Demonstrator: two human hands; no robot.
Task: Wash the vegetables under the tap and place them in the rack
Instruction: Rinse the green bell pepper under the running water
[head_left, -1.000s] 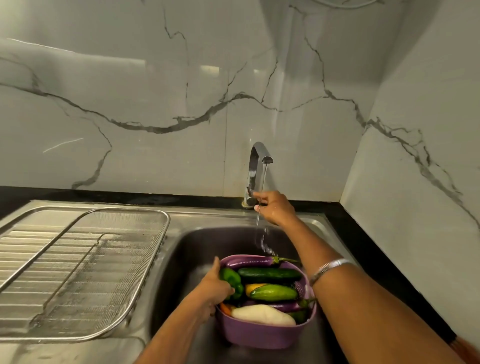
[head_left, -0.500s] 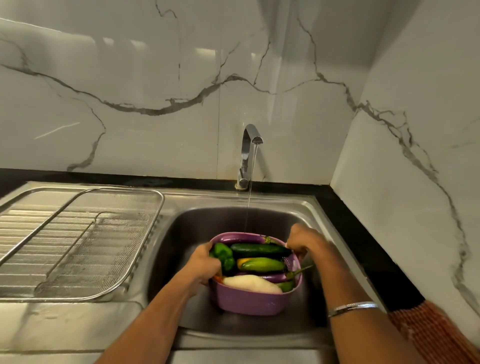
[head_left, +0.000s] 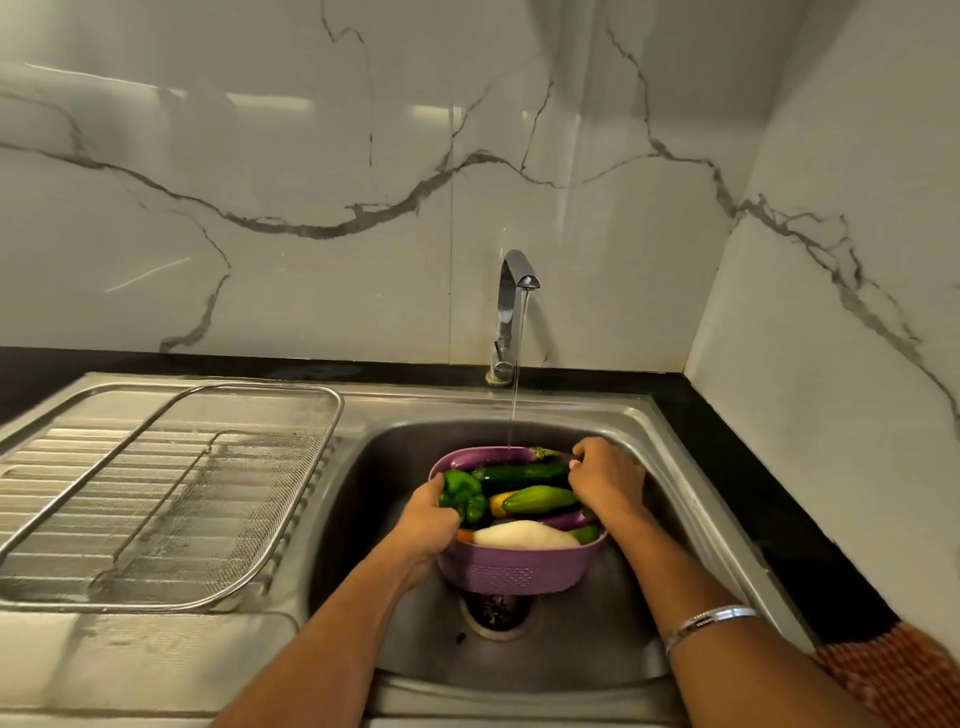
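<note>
Steel sink (head_left: 691, 467); both hands (left (head_left: 428, 519), right (head_left: 605, 478)) grip purple colander (head_left: 514, 571) under tap (head_left: 511, 312).

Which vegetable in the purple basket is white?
The long white radish at the near edge of the purple basket. The vegetables around it are green, purple, yellow or orange; it alone is pale.

One head view only, worn on you, looking forward and down. Your hands (head_left: 605, 478) sit low-centre, close up, arms entering from the bottom edge. Sink (head_left: 649, 431) surrounds them, tap (head_left: 511, 306) beyond them, rack (head_left: 171, 493) off to their left, marble wall fills the top half.
</note>
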